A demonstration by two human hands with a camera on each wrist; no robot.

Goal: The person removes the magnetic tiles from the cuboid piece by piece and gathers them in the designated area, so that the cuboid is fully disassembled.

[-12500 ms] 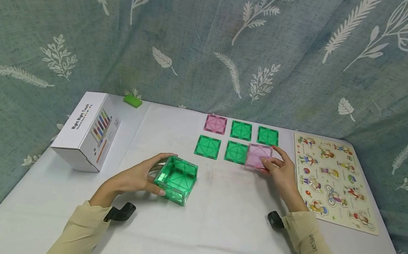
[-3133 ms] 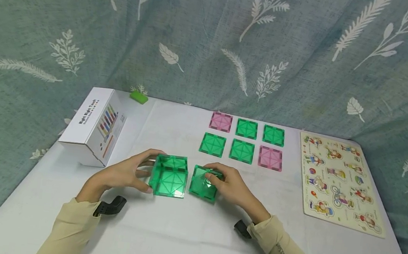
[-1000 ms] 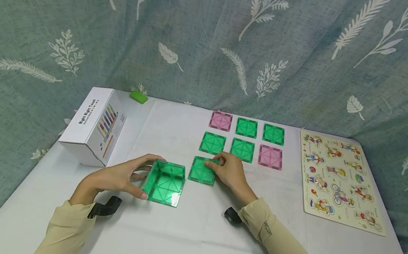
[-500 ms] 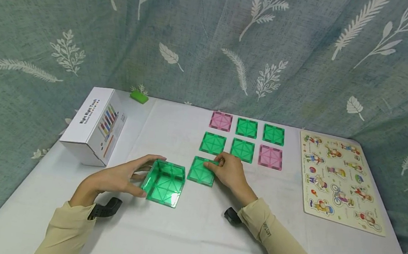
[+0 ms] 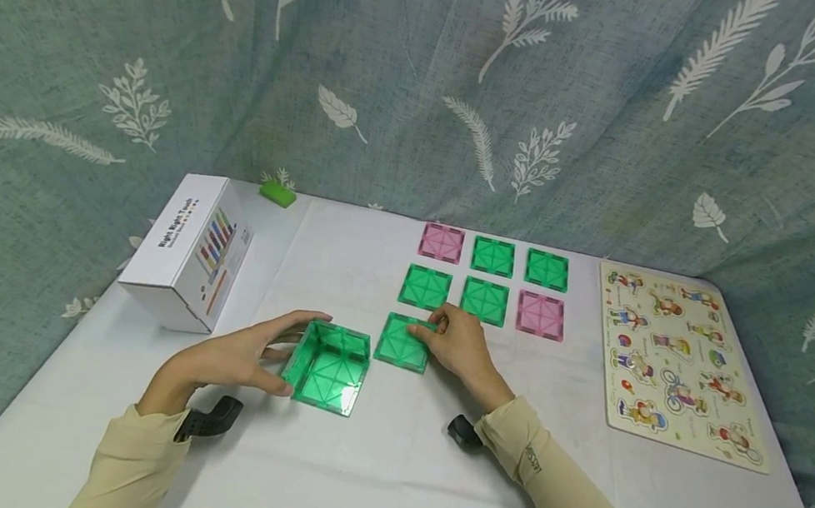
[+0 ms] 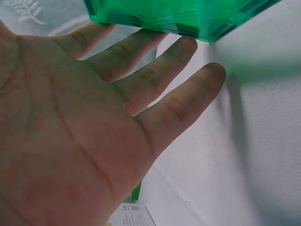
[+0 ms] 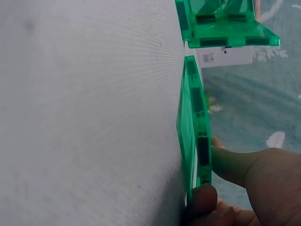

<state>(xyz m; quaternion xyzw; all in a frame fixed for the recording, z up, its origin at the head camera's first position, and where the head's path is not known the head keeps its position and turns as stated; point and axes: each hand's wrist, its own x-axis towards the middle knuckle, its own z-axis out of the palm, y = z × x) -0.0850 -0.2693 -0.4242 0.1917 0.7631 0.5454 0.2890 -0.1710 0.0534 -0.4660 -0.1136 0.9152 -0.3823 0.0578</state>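
A green see-through magnetic tile box [image 5: 330,371] stands left of centre, open at the top, with walls showing at the left and back. My left hand [image 5: 233,356] holds its left side, thumb at the near corner and fingers behind. In the left wrist view the lower fingers are fairly straight, some touching the box's edge. Just right of the box, my right hand [image 5: 463,347] pinches the right edge of a green square magnetic tile [image 5: 401,342]. From the right wrist, that tile [image 7: 201,127] appears slightly raised from the cloth along the gripped side.
Behind lie two rows of flat square tiles: several green tiles [image 5: 483,300], a pink tile [image 5: 441,242] and another pink tile [image 5: 541,314]. A picture puzzle board [image 5: 682,365] lies right, a white carton [image 5: 188,254] stands left. A green block [image 5: 278,194] sits by the curtain.
The pink tile the right hand held earlier now lies at the front row's right end. That hand now pinches a green tile beside the box. Over the last second, hardly anything moved.
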